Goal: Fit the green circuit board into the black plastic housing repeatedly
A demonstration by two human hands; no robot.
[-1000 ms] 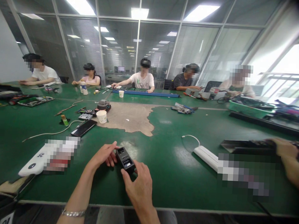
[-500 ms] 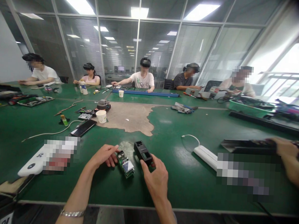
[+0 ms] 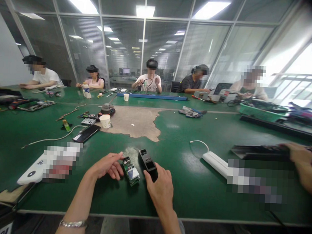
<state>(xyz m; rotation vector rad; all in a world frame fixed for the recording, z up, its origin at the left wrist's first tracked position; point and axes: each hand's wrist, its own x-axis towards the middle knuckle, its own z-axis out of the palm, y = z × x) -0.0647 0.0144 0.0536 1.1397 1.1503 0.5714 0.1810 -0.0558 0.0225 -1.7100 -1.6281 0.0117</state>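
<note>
Green-topped table [image 3: 188, 192] spans my view, carrying a white power strip [image 3: 215, 164] at right and a black smartphone [image 3: 86, 133] at left, well apart. At centre front, I record a black plastic housing [image 3: 147, 164] and a green circuit board [image 3: 130, 171] lying just beside each other on the table. My right hand [image 3: 161, 190] is grasping the housing at its near end. My left hand [image 3: 106, 165] is released, fingers loosely curled, immediately left of the board; I cannot confirm contact. A silver chain bracelet [image 3: 73, 224] encircles the left wrist.
</note>
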